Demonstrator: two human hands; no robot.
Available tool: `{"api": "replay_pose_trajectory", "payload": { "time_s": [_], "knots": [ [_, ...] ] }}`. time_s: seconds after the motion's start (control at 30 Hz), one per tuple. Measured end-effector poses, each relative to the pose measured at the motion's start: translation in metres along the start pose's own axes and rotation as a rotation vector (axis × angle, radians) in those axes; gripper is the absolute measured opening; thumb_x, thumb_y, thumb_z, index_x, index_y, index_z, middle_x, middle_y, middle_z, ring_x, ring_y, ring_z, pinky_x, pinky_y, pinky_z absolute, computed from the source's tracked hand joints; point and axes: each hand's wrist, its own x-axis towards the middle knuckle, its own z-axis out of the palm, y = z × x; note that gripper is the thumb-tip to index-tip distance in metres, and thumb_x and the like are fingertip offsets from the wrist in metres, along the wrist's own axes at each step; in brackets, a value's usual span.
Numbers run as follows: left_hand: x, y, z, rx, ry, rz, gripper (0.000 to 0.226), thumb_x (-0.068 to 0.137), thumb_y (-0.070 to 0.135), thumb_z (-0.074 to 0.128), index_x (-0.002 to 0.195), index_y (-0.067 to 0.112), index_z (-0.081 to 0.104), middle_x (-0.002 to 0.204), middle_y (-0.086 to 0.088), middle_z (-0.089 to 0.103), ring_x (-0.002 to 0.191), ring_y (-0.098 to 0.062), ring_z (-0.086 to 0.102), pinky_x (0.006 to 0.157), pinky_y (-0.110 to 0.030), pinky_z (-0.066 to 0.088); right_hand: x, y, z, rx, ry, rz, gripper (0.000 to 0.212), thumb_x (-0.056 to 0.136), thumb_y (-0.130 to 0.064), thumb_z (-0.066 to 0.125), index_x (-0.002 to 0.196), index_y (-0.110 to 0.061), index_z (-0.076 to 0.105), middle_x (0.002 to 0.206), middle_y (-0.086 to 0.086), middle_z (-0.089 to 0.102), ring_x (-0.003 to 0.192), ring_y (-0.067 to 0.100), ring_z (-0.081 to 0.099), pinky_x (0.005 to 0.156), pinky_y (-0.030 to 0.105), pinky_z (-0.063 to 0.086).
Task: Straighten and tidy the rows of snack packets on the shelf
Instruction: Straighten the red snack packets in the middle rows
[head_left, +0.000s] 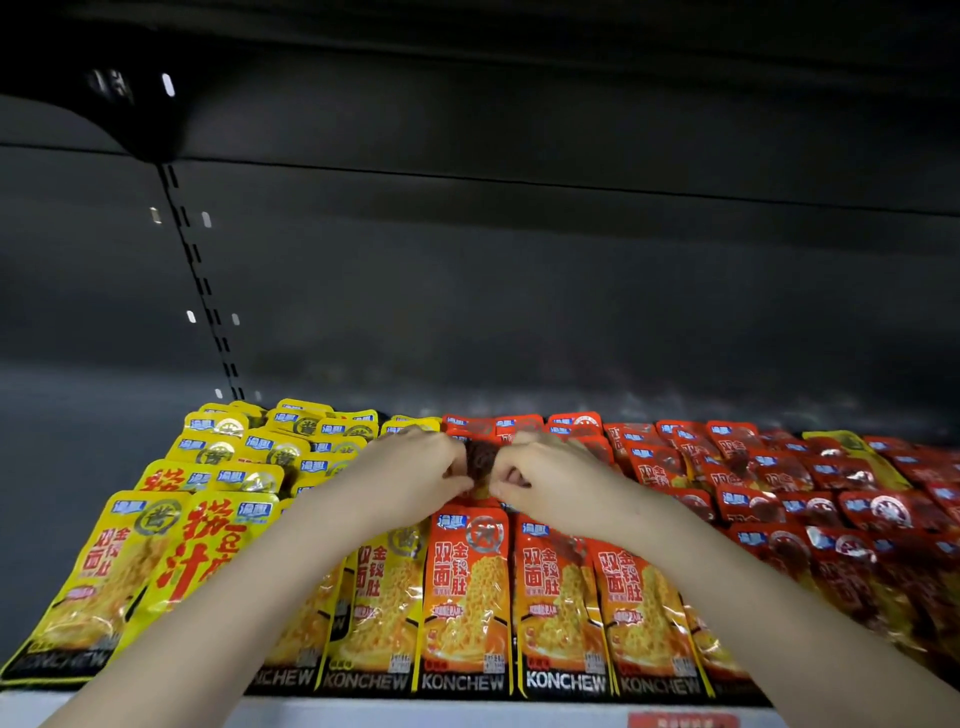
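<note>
Rows of flat snack packets cover the shelf: yellow packets (130, 561) on the left, orange packets (465, 587) in the middle, dark red packets (779, 499) on the right. Both my arms reach over the front rows into the middle of the shelf. My left hand (410, 475) and my right hand (545, 478) meet there, fingers curled, each pinching one side of the same orange packet (480, 460) in the middle row. Most of that packet is hidden by my fingers.
The white front edge of the shelf (415, 712) runs along the bottom, with a red price label (683, 721) on it. A dark back panel with a slotted upright (202, 291) rises behind the packets. One stray yellow packet (852, 447) lies among the red ones at far right.
</note>
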Motion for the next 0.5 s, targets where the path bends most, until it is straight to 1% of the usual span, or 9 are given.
{"api": "replay_pose_trajectory", "payload": {
  "time_s": [0.07,0.17,0.23,0.33,0.4,0.5],
  "knots": [
    [-0.002,-0.001,0.005,-0.002,-0.022,0.002,0.02,0.094,0.038,0.05,0.103,0.026,0.063,0.11,0.003,0.063,0.115,-0.019,0.047,0.09,-0.032,0.041,-0.004,0.001,0.003,0.003,-0.04,-0.02,0.017,0.095,-0.034,0.052,0.105,-0.025,0.062,0.098,-0.008,0.048,0.101,0.014,0.051,0.091,0.033,0.038],
    [-0.003,-0.002,0.009,-0.019,-0.052,-0.008,0.015,0.094,0.035,0.051,0.1,0.027,0.062,0.105,0.002,0.063,0.119,-0.02,0.042,0.094,-0.035,0.037,-0.005,0.002,0.007,0.044,-0.014,-0.037,0.015,0.093,-0.031,0.055,0.105,-0.024,0.06,0.093,-0.008,0.045,0.094,0.013,0.05,0.085,0.03,0.04],
    [-0.002,-0.003,0.01,-0.028,-0.048,-0.024,0.014,0.093,0.034,0.053,0.1,0.026,0.062,0.105,0.002,0.063,0.121,-0.02,0.041,0.096,-0.036,0.036,-0.004,0.002,0.008,0.088,-0.003,-0.03,0.015,0.092,-0.03,0.057,0.106,-0.024,0.06,0.093,-0.008,0.045,0.093,0.013,0.05,0.083,0.03,0.042],
    [0.0,-0.003,0.01,-0.043,-0.057,-0.052,0.016,0.091,0.036,0.055,0.102,0.026,0.063,0.107,0.0,0.063,0.123,-0.02,0.037,0.101,-0.037,0.035,-0.002,0.002,0.011,0.076,-0.011,-0.034,0.015,0.093,-0.03,0.056,0.107,-0.025,0.059,0.096,-0.009,0.046,0.1,0.014,0.05,0.088,0.031,0.042],
    [0.001,-0.003,0.01,-0.039,-0.079,-0.062,0.017,0.09,0.037,0.057,0.102,0.027,0.063,0.107,0.0,0.061,0.124,-0.019,0.034,0.102,-0.037,0.034,-0.001,0.003,0.012,0.063,-0.017,-0.035,0.016,0.093,-0.028,0.056,0.108,-0.023,0.058,0.098,-0.009,0.045,0.106,0.015,0.049,0.09,0.03,0.039],
    [0.003,-0.005,0.009,-0.07,-0.098,-0.061,0.012,0.087,0.035,0.062,0.097,0.029,0.064,0.104,0.002,0.064,0.121,-0.019,0.035,0.102,-0.038,0.034,-0.001,0.002,0.012,0.051,-0.019,-0.036,0.015,0.093,-0.027,0.055,0.108,-0.023,0.057,0.098,-0.011,0.043,0.11,0.016,0.047,0.093,0.03,0.035]
  ]
}}
